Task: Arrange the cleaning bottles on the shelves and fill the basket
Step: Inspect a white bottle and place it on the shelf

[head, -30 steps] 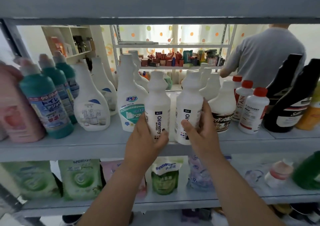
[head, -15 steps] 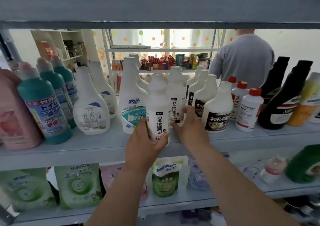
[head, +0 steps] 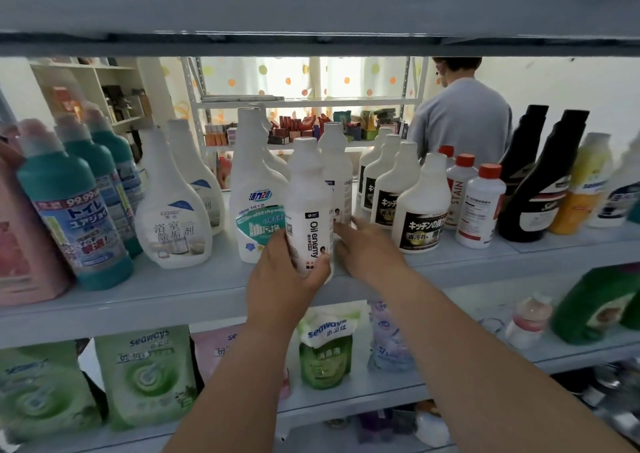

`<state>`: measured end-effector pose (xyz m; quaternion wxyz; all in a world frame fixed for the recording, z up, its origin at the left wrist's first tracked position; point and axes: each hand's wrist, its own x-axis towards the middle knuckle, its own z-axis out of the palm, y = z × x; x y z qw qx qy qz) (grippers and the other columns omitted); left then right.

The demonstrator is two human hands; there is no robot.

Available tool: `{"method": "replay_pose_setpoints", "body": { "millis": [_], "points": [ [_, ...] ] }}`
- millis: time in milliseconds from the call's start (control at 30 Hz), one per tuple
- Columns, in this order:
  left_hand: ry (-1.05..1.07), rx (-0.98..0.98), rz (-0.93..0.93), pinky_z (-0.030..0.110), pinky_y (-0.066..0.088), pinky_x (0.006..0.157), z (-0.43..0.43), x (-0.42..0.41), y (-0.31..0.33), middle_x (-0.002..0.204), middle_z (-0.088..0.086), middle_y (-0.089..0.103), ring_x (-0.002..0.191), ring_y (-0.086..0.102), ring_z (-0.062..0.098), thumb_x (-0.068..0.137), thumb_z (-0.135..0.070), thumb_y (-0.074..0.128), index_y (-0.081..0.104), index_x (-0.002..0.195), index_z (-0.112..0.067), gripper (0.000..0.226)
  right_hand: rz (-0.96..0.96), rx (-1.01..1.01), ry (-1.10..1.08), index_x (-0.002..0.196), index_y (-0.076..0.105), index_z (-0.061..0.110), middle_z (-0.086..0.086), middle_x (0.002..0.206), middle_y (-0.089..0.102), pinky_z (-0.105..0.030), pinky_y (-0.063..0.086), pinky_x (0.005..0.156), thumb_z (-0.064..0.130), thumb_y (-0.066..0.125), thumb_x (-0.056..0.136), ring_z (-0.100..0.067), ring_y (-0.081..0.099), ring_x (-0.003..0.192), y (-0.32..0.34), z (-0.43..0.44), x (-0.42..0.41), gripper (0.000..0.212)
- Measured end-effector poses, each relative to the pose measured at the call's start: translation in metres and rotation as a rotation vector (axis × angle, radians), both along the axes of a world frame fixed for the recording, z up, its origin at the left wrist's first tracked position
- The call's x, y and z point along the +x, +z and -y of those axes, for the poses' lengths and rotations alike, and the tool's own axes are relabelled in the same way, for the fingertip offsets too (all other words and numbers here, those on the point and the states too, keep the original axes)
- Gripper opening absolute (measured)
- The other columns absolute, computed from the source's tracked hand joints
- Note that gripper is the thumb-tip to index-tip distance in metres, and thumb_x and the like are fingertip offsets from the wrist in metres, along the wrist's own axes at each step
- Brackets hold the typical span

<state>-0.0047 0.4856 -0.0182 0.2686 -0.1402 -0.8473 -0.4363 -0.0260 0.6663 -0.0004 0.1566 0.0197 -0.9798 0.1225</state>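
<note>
Behind the shelving, a person in a grey sweatshirt (head: 464,123) stands with their back to the camera, beside a far metal rack (head: 304,100) carrying small red and brown boxes (head: 301,126). A polka-dot curtain (head: 277,78) hangs behind that rack. A white cubby unit (head: 97,85) stands at the left.

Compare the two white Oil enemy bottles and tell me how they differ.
The front Oil enemy bottle is near the shelf edge; the rear Oil enemy bottle stands deeper, behind it. The left hand grips the front one; the right hand only reaches straight fingers to the rear one's base. The front label shows fully; the rear's is mostly hidden. Both are white, same shape.
</note>
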Motion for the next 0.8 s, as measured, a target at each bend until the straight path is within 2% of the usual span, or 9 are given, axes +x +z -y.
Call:
{"method": "replay_pose_setpoints", "body": {
  "millis": [100, 167, 300, 400, 500, 600, 633, 733, 800],
  "points": [
    [-0.008, -0.010, 0.011, 0.039, 0.057, 0.072, 0.001, -0.001, -0.001, 0.111, -0.003, 0.067, 0.093, 0.067, 0.020, 0.074, -0.068, 0.057, 0.048, 0.119, -0.025, 0.063, 0.124, 0.064, -0.030, 0.156, 0.026, 0.050, -0.005, 0.168, 0.026, -0.048, 0.039, 0.111, 0.045, 0.035, 0.105, -0.040, 0.041, 0.141, 0.003, -0.001, -0.008, 0.052],
    [-0.012, -0.036, -0.005, 0.033, 0.049, 0.069, 0.001, -0.001, -0.001, 0.108, -0.005, 0.064, 0.092, 0.064, 0.018, 0.074, -0.070, 0.053, 0.048, 0.119, -0.024, 0.065, 0.188, 0.071, -0.034, 0.157, 0.020, 0.053, -0.004, 0.172, 0.015, -0.050, 0.034, 0.116, 0.050, 0.031, 0.105, -0.041, 0.034, 0.147, 0.004, -0.002, -0.011, 0.053],
    [-0.013, -0.079, 0.008, 0.031, 0.043, 0.072, 0.003, -0.004, -0.001, 0.110, -0.002, 0.064, 0.095, 0.063, 0.021, 0.078, -0.064, 0.057, 0.050, 0.122, -0.020, 0.063, 0.251, 0.053, -0.050, 0.159, 0.013, 0.052, -0.004, 0.173, 0.010, -0.051, 0.024, 0.121, 0.052, 0.026, 0.106, -0.039, 0.025, 0.153, 0.008, -0.001, -0.012, 0.055],
    [0.002, -0.096, 0.048, 0.031, 0.044, 0.072, 0.004, -0.002, 0.000, 0.111, -0.002, 0.065, 0.095, 0.064, 0.020, 0.081, -0.061, 0.061, 0.051, 0.124, -0.020, 0.060, 0.323, 0.075, -0.024, 0.163, 0.014, 0.036, -0.005, 0.171, 0.019, -0.053, 0.022, 0.123, 0.042, 0.024, 0.107, -0.037, 0.024, 0.153, 0.010, 0.001, -0.013, 0.057],
    [0.023, -0.087, 0.107, 0.030, 0.044, 0.071, 0.000, 0.003, 0.005, 0.108, -0.006, 0.066, 0.091, 0.064, 0.017, 0.085, -0.052, 0.068, 0.049, 0.121, -0.023, 0.049, 0.303, 0.142, 0.014, 0.154, 0.035, 0.022, -0.007, 0.159, 0.038, -0.055, 0.034, 0.115, 0.036, 0.023, 0.108, -0.036, 0.035, 0.145, 0.008, 0.001, 0.002, 0.049],
    [0.014, 0.031, 0.186, 0.018, 0.043, 0.061, -0.004, 0.019, 0.016, 0.092, -0.023, 0.062, 0.078, 0.060, -0.006, 0.085, -0.041, 0.073, 0.047, 0.110, -0.035, 0.036, 0.135, 0.165, 0.123, 0.145, 0.048, 0.022, -0.007, 0.147, 0.050, -0.048, 0.042, 0.106, 0.039, 0.026, 0.109, -0.032, 0.047, 0.135, -0.003, -0.005, 0.032, 0.045],
    [0.011, 0.082, 0.202, 0.013, 0.042, 0.058, -0.006, 0.028, 0.020, 0.089, -0.026, 0.060, 0.076, 0.058, -0.011, 0.085, -0.038, 0.074, 0.047, 0.108, -0.038, 0.036, 0.105, 0.072, 0.207, 0.146, 0.050, 0.025, -0.004, 0.149, 0.052, -0.045, 0.042, 0.108, 0.040, 0.030, 0.109, -0.029, 0.049, 0.135, -0.006, -0.008, 0.043, 0.045],
    [-0.028, 0.273, 0.263, 0.015, 0.050, 0.063, -0.016, 0.068, 0.024, 0.095, -0.026, 0.063, 0.083, 0.063, -0.005, 0.083, -0.030, 0.073, 0.052, 0.109, -0.037, 0.034, 0.214, -0.644, 0.426, 0.139, 0.050, 0.058, 0.025, 0.146, 0.053, -0.036, 0.040, 0.114, 0.050, 0.045, 0.103, -0.004, 0.052, 0.132, -0.002, -0.018, 0.088, 0.038],
    [-0.115, 0.467, 0.341, 0.019, 0.054, 0.067, -0.026, 0.107, 0.021, 0.101, -0.019, 0.072, 0.087, 0.069, -0.001, 0.075, -0.035, 0.067, 0.059, 0.108, -0.044, 0.034, 0.254, -0.980, 0.514, 0.129, 0.053, 0.070, 0.033, 0.141, 0.057, -0.034, 0.040, 0.114, 0.063, 0.050, 0.097, 0.003, 0.052, 0.133, 0.000, -0.025, 0.120, 0.033]
  ]
}}
